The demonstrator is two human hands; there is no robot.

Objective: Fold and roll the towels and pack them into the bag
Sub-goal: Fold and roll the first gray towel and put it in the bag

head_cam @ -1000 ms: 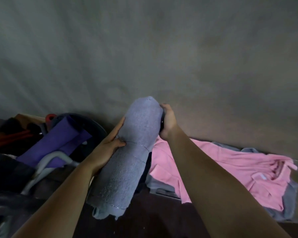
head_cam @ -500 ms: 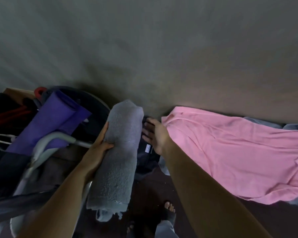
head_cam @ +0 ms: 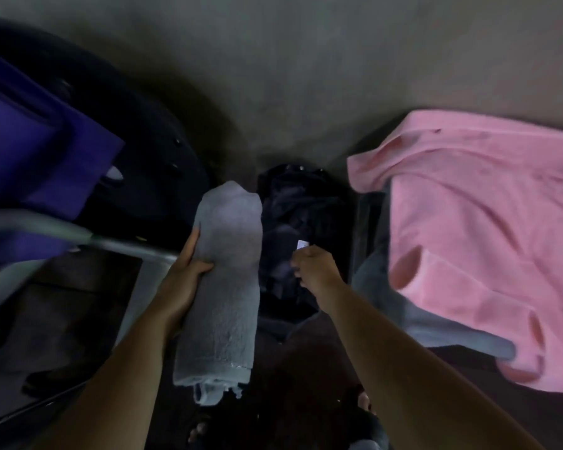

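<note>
Now that the right hand has left the roll and gone down to the bag, we see the job pass from rolling to packing. Its fingers are curled tight into the dark fabric just below a small white label, and we judge that they pinch the edge of the opening to pull it wide, though blur hides the exact hold. The left hand carries the rolled grey towel alone, thumb across the front and fingers wrapped behind its middle. The roll stands nearly upright just beside the bag on its left, its top end level with the mouth and its loose lower end hanging free. We take 1 towel as ready to go in and not yet inside.

Against the view 1 second ago, both hands no longer share the roll: then the right hand capped its top end. Half a second ago that hand was reaching with fingers spread; now they are closed on the bag. The camera has also tipped down, so the bag shows in full between the roll and the pink towel, which lies unfolded over another grey towel at the right.
</note>
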